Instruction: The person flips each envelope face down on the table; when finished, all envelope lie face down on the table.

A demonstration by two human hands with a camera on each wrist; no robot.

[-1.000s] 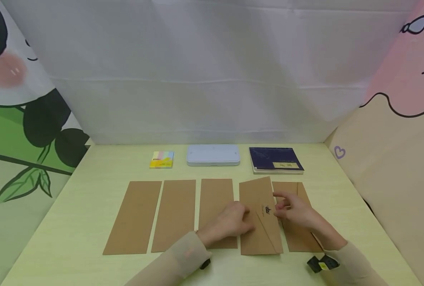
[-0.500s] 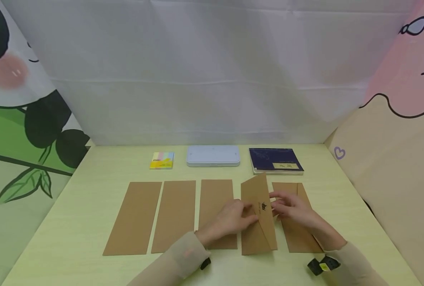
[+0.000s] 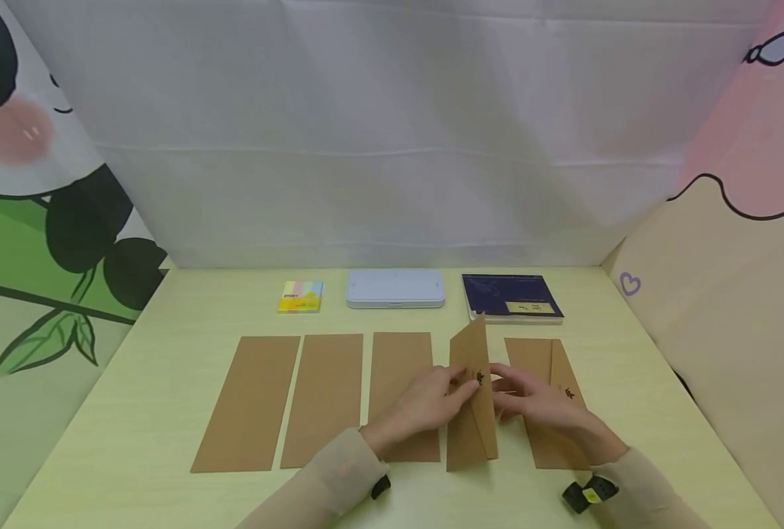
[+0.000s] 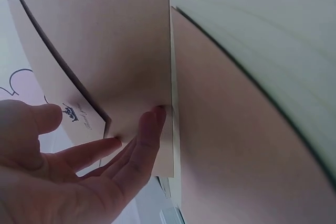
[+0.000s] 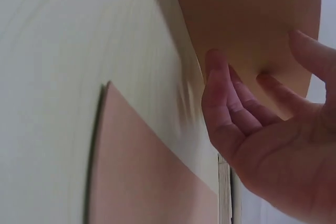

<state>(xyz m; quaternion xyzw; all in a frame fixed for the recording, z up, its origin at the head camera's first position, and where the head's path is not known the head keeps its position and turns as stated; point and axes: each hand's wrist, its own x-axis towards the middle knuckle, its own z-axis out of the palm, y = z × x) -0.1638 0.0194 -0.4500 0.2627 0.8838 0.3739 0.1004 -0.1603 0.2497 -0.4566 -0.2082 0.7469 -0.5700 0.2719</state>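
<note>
A brown kraft envelope (image 3: 472, 349) stands on its long edge, steeply tilted, its pointed flap with a small crown print facing left. The fingertips of my left hand (image 3: 425, 402) touch that flap side; in the left wrist view the thumb (image 4: 48, 117) is raised beside the crown. On the plain back, my right hand (image 3: 542, 404) touches with loosely bent fingers, as the right wrist view also shows. To the left lie three flat envelopes with plain faces up: outer left (image 3: 249, 404), middle (image 3: 324, 400), and one (image 3: 398, 360) partly under my left hand. Another envelope (image 3: 530, 356), flap up, lies beneath my right hand.
Along the back of the pale table (image 3: 134, 441) sit a pack of sticky notes (image 3: 300, 297), a pale blue flat case (image 3: 394, 288) and a dark blue notebook (image 3: 511, 295). A white curtain (image 3: 392, 147) hangs behind; printed cloths flank both sides.
The envelope between my hands has turned from nearly flat, flap up, to almost upright on its long edge. My right hand has moved left with it; the left hand has barely shifted.
</note>
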